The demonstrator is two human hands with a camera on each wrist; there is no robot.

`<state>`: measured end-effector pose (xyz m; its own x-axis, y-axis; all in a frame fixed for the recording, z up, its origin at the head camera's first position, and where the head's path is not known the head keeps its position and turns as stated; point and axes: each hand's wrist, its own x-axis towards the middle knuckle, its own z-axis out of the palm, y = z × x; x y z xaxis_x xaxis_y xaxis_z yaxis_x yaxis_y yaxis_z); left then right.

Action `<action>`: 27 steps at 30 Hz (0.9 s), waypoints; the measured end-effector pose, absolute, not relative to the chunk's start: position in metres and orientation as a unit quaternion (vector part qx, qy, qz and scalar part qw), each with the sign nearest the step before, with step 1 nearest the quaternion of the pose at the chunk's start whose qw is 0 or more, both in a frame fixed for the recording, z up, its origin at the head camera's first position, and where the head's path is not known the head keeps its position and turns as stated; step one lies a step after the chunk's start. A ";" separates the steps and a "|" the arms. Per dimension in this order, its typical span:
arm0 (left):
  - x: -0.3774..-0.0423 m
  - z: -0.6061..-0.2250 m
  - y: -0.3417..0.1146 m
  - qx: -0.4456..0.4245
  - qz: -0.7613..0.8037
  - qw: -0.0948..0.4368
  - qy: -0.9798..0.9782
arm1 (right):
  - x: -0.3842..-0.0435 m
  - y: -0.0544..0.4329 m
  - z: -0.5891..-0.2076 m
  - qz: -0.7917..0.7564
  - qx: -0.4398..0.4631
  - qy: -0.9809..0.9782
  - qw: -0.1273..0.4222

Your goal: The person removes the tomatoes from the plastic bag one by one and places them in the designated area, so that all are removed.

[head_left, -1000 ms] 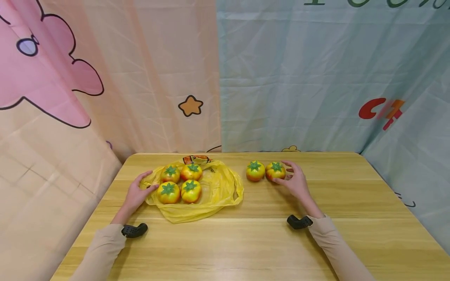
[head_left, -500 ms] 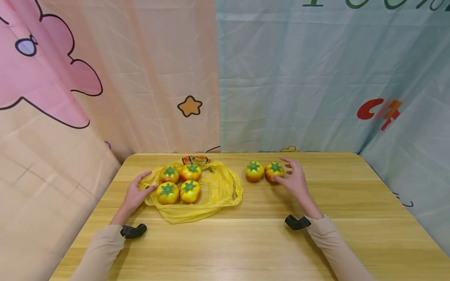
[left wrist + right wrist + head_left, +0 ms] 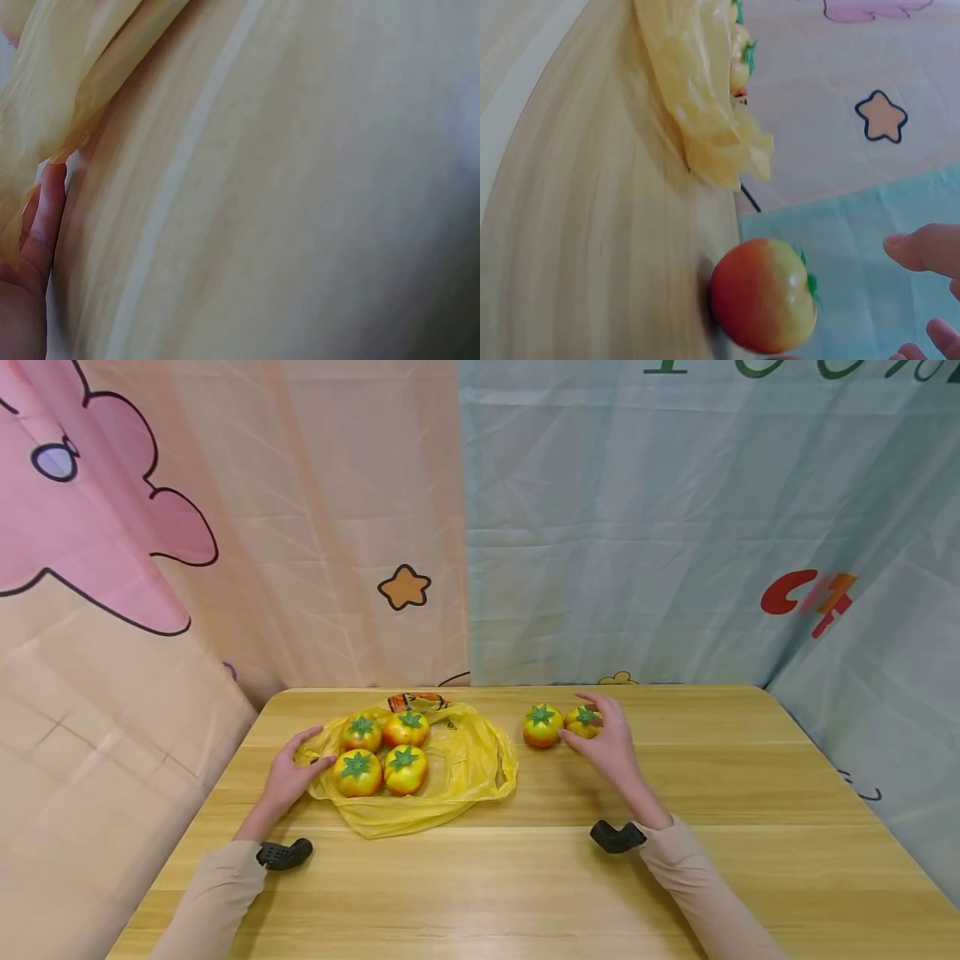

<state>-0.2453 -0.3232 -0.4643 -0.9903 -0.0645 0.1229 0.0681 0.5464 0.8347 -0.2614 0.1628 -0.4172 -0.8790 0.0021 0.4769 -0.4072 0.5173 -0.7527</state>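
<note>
Several yellow-red tomatoes (image 3: pixel 357 773) with green star-shaped tops sit on a spread yellow plastic bag (image 3: pixel 472 760). At the bag's left edge is my left hand (image 3: pixel 288 772), thumb and index finger held apart. In the left wrist view the thumb (image 3: pixel 51 199) is straight, its tip against the bag film (image 3: pixel 97 82). Two more tomatoes stand side by side right of the bag: a left one (image 3: pixel 543 727) and a right one (image 3: pixel 580 722). Over the right one is my right hand (image 3: pixel 611 743), fingers spread and partly covering it, thumb tip near the left one.
The wooden table (image 3: pixel 480 893) carries everything. Printed curtains (image 3: pixel 600 527) hang right behind its back edge and along both sides. A black camera mount (image 3: pixel 617 837) sits on my right wrist and another mount (image 3: pixel 285 854) on my left.
My right hand has moved left, from beside the right tomato to over it, and covers more of it now. The left hand, bag and tomatoes have stayed in place.
</note>
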 end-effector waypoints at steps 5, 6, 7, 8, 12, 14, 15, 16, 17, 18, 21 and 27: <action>-0.245 -0.464 -0.324 0.002 -0.474 0.067 -0.878 | -0.262 0.148 -0.410 0.473 0.148 -0.842 0.214; -0.245 -0.463 -0.323 0.003 -0.474 0.066 -0.878 | -0.262 0.145 -0.409 0.473 0.151 -0.842 0.211; -0.245 -0.463 -0.324 0.003 -0.474 0.065 -0.878 | -0.262 0.142 -0.408 0.475 0.153 -0.842 0.208; -0.244 -0.463 -0.324 0.003 -0.474 0.065 -0.878 | -0.262 0.138 -0.407 0.477 0.155 -0.841 0.204; -0.244 -0.462 -0.324 0.003 -0.475 0.065 -0.878 | -0.263 0.124 -0.406 0.485 0.168 -0.837 0.190; -0.244 -0.462 -0.324 0.003 -0.475 0.065 -0.877 | -0.264 0.117 -0.407 0.484 0.176 -0.836 0.188; -0.244 -0.462 -0.324 0.004 -0.474 0.066 -0.878 | -0.264 0.113 -0.407 0.482 0.180 -0.836 0.188; -0.244 -0.462 -0.324 0.004 -0.473 0.067 -0.878 | -0.265 0.110 -0.408 0.481 0.185 -0.836 0.189; -0.244 -0.462 -0.324 0.003 -0.473 0.067 -0.878 | -0.265 0.106 -0.408 0.480 0.190 -0.835 0.190; -0.244 -0.462 -0.324 0.003 -0.473 0.067 -0.878 | -0.265 0.103 -0.408 0.480 0.195 -0.834 0.192; -0.244 -0.463 -0.324 0.001 -0.474 0.070 -0.878 | -0.265 0.093 -0.410 0.481 0.209 -0.831 0.186; -0.246 -0.466 -0.325 0.003 -0.472 0.077 -0.878 | -0.263 0.075 -0.412 0.482 0.216 -0.835 0.158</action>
<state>-0.2461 -0.3250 -0.4664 -0.9881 -0.0776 0.1330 0.0681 0.5541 0.8296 -0.2632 0.0750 -0.4119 -0.8570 -0.2089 0.4711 -0.5124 0.4429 -0.7357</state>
